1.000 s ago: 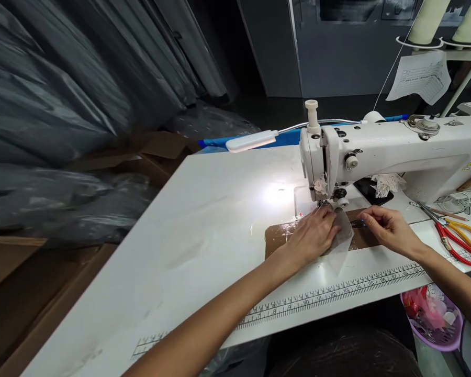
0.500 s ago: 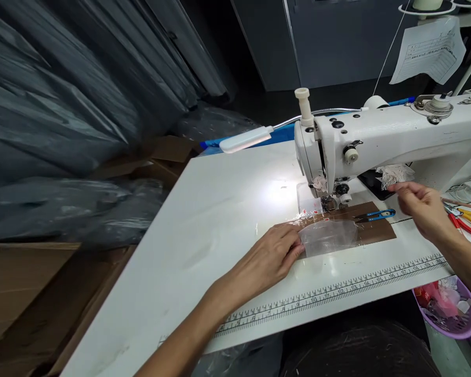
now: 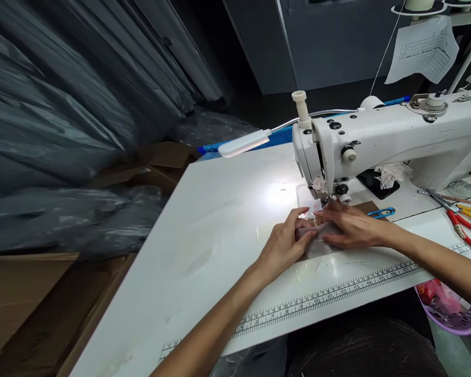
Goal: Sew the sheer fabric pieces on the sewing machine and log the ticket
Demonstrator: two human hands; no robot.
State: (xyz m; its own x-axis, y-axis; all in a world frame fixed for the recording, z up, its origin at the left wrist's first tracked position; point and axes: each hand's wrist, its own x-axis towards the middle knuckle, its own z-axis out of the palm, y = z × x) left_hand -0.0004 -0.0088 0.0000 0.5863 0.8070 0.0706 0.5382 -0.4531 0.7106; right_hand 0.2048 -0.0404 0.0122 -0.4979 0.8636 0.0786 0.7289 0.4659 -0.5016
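A white sewing machine (image 3: 384,133) stands on the white table, its needle area partly hidden behind my right hand. Just in front of it, my left hand (image 3: 286,238) pinches the left part of a sheer whitish fabric piece (image 3: 317,246). My right hand (image 3: 347,225) has its fingers on the same fabric from the right, thumb and fingers closed on it. Under the hands lies a brown sheet (image 3: 367,207), mostly covered. Blue thread snips (image 3: 382,213) rest on its right end.
Red-handled scissors (image 3: 461,222) lie at the right beside a yellow-handled tool. Pale lace (image 3: 392,174) sits on a black object under the machine arm. A measuring tape (image 3: 322,301) lines the front edge; a purple basket (image 3: 451,314) is below. A lamp (image 3: 245,143) hangs at the left.
My right hand has moved left from beside the lace to the sheer fabric. My left hand has shifted slightly, its fingers now raised and pinching the fabric. The view has turned a little.
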